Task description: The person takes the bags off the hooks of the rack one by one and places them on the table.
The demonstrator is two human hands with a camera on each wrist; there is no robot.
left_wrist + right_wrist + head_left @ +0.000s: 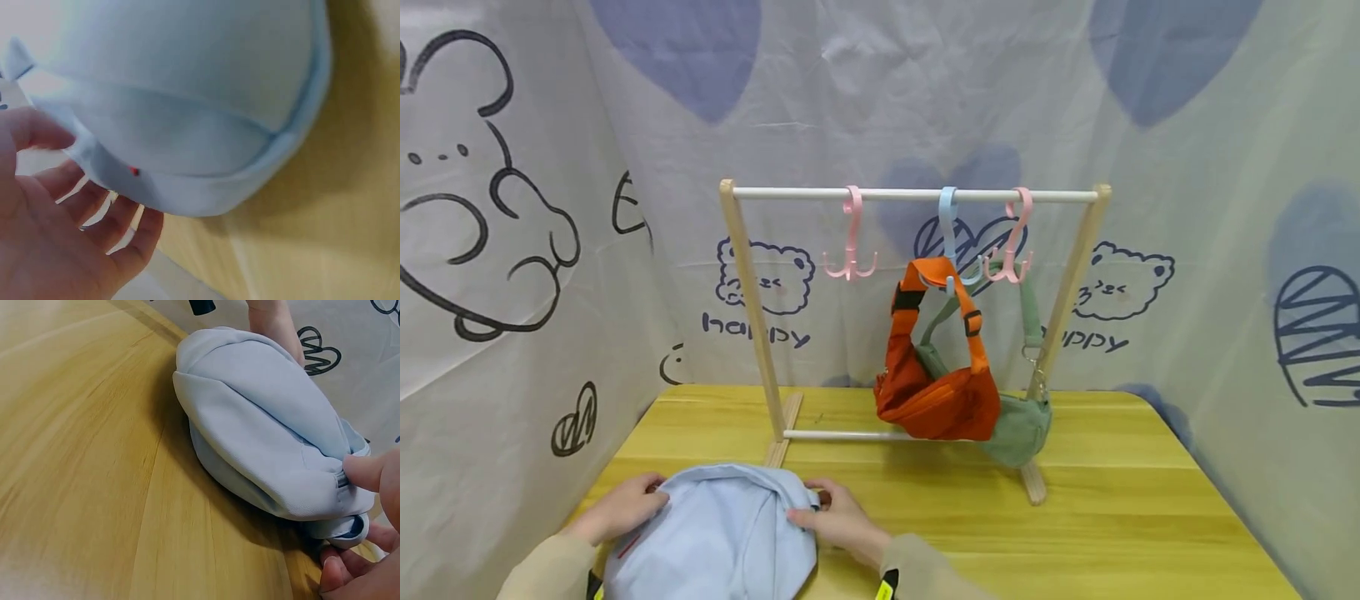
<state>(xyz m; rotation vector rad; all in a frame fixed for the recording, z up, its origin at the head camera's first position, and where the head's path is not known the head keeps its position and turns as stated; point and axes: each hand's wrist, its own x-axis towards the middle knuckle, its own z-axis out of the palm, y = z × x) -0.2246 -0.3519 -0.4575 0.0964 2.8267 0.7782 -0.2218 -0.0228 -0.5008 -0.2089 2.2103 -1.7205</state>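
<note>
One pale blue bag, held two-handed, low on the near left of the wooden table! Grips the upper left edge with the left hand, thumb over the cloth and fingers round the rim; pinches the upper right corner with the right hand, thumb on top, right beside a small strap loop. Why a grip at each side? Probably to keep such soft, floppy cloth spread and steady, with the load shared. Shows a small red tag on the left, too.

Up beyond, now, to the wooden rack, with a white bar across the top, and along it a left pink hook, a blue hook and a right pink hook. Sensible prongs, those: well suited to catching a strap. On the blue hook by its strap, the orange bag, sagging in front of the green bag. For the green one, a strap rising behind, seemingly to the right pink hook; hard to make out the exact catch.

And containers? Three bags, all seen from outside only. Softly rounded, the pale blue one, perhaps lightly filled; cannot tell. Orange and green: drooping cloth, contents hidden.
</note>
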